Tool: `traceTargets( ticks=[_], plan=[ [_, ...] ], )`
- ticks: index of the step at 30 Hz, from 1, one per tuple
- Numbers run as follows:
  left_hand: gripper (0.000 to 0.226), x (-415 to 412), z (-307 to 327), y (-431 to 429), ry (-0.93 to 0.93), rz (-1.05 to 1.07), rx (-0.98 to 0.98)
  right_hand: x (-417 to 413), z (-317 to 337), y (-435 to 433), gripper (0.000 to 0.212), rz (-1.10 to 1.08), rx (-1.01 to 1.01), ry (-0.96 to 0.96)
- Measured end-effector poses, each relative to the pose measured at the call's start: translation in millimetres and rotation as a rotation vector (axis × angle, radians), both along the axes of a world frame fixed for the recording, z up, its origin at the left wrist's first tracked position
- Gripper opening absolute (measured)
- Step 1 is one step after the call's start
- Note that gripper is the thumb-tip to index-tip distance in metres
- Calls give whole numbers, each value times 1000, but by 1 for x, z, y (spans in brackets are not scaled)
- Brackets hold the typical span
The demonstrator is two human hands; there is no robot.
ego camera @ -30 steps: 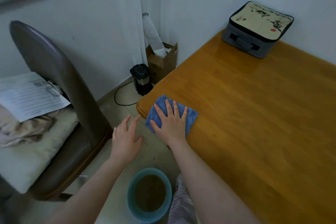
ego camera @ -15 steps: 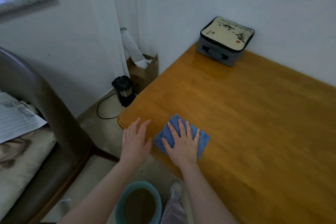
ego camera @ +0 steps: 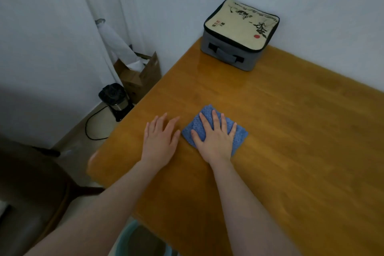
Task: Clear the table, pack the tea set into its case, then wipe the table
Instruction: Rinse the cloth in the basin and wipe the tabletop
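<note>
Glossy wood table (ego camera: 270,131), knitted cloth (ego camera: 239,133)

The cloth (ego camera: 240,134) is lying on the table (ego camera: 291,131) near its left edge, with the right hand (ego camera: 215,139) pressing flat on top of it. The left hand (ego camera: 160,141) is lying just beside the cloth at nine o'clock, over the tabletop. From the cloth, the case (ego camera: 241,27) is sitting at one o'clock in the far corner against the wall. On the floor, the box (ego camera: 143,77) is standing at eleven o'clock, the kettle (ego camera: 114,97) at ten, the chair (ego camera: 31,193) at eight and the bucket (ego camera: 124,241) at seven.
</note>
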State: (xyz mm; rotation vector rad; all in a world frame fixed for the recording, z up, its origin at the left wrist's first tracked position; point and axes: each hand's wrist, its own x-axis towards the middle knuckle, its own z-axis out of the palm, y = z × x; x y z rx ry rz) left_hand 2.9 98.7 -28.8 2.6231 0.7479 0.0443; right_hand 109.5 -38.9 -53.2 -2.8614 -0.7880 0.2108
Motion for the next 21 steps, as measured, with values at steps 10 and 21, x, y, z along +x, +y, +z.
traceTargets(
  ticks=[10, 21],
  plan=[
    [50, 130, -14, 17, -25, -67, 100, 130, -6, 23, 65, -62, 29, -49],
    [48, 157, -35, 17, -27, -65, 202, 197, -7, 34, 65, -85, 64, -73]
  ],
)
